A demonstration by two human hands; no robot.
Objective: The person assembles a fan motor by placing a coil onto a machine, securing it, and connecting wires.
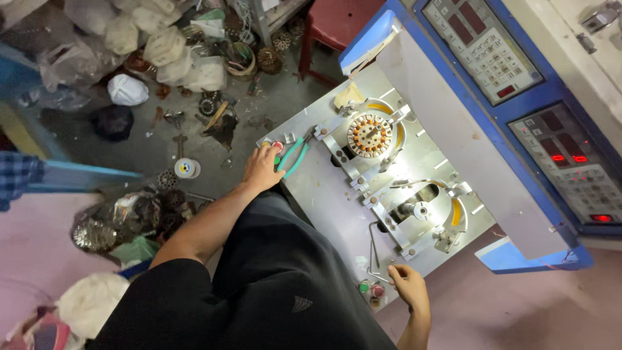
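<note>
- The person sits facing a grey metal desk (324, 194) of a blue-framed winding machine (492, 116), with one hand at each outer corner of its near edge. The push buttons sit at those corners, so both hands stay clear of the fixtures in the middle.
- The left hand (261, 167) rests at one near corner, its fingers (267, 150) together and curled down over a small red push button (278, 145). Whether they press it cannot be told.
- The right hand (408, 283) lies at the opposite near corner, its fingers loosely bent and holding nothing, just beside a green and a red round button (370, 288).
- A round steel stator wound with copper wire (369, 135) sits seated in the far fixture. The second fixture (422, 210) holds only a bare spindle.
- Green-handled pliers (293, 155) lie on the desk just beside the left hand, within easy reach.
- Bent hex keys (374, 249) lie near the right hand.
</note>
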